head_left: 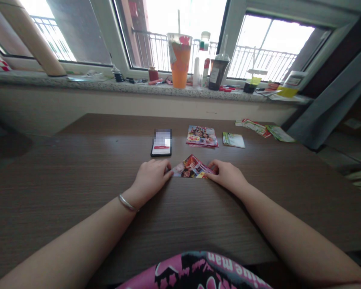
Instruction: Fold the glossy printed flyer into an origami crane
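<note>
A colourful printed sheet of paper (190, 167), folded into a triangle with its tip pointing away from me, lies on the brown table (180, 224). My left hand (153, 176) pinches its left corner between thumb and fingers. At the opposite corner, my right hand (228, 176) grips the paper the same way. Just beyond my left hand rests a phone (161, 143) with its screen lit and partly blurred out. A stack of similar printed leaflets (202, 136) sits behind the folded sheet. The fingertips partly cover both paper corners.
Right of the leaflets lies a small green-and-white stack of cards (234, 140). Several more leaflets (258, 128) are spread at the table's far right. On the windowsill stand a tall orange drink cup (179, 60), a dark drink cup (219, 72), bottles and small clutter.
</note>
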`<state>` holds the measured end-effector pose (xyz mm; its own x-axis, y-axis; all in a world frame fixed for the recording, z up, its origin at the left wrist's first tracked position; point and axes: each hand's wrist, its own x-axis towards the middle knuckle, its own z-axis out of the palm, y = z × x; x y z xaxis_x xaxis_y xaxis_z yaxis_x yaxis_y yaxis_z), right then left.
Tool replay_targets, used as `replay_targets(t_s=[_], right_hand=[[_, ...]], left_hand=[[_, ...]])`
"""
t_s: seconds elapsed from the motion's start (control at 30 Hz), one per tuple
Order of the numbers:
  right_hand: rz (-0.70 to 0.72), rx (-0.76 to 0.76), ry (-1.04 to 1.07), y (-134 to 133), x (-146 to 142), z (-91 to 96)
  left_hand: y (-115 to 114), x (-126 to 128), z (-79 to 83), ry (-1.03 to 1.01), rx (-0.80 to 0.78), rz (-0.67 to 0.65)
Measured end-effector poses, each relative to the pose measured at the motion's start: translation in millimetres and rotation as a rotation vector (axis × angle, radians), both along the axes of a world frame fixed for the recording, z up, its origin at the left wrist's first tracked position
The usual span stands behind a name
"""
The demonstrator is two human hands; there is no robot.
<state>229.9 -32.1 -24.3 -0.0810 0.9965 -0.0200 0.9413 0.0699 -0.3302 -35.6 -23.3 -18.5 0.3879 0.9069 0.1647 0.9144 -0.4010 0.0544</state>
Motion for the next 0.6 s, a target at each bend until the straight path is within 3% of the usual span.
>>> replay_targets(t_s=[0.37,0.6], right_hand=[[0.05,-0.011,0.114,1,11,-5.2],[0.159,0.065,0.3,5,15,-13.4]], left_hand=[[0,-2,-3.1,0.015,-0.026,-0.003],[-2,0,-0.8,-0.164,-0.076,-0.053]])
